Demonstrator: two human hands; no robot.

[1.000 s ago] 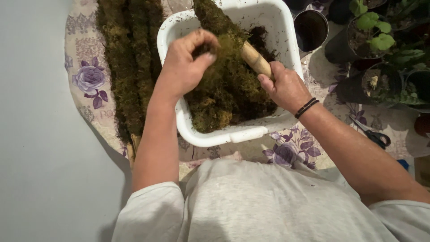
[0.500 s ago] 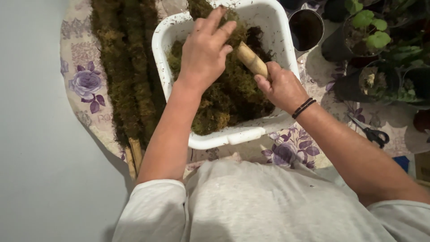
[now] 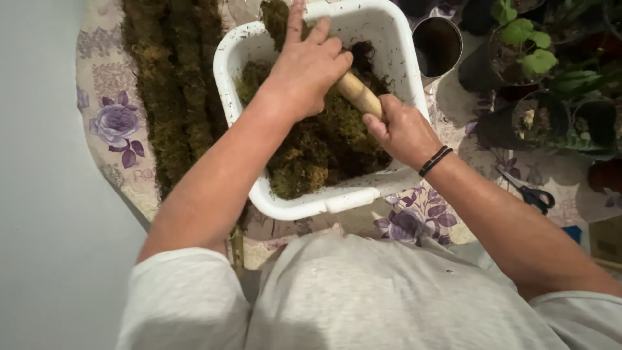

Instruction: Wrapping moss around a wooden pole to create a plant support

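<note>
Left hand [image 3: 308, 68] and right hand [image 3: 402, 129] gripping wooden stick [image 3: 358, 94], over moss [image 3: 317, 152] in white tub [image 3: 311, 206]

My counter [image 3: 116, 155] is round, covered in a cloth with purple flowers. The white tub [image 3: 324, 202] sits on it in front of me. Left of the tub lie long rolls of moss [image 3: 175, 97]. Right of the tub stand dark plant pots [image 3: 518, 58], with scissors [image 3: 528, 193] lying nearer me.
</note>
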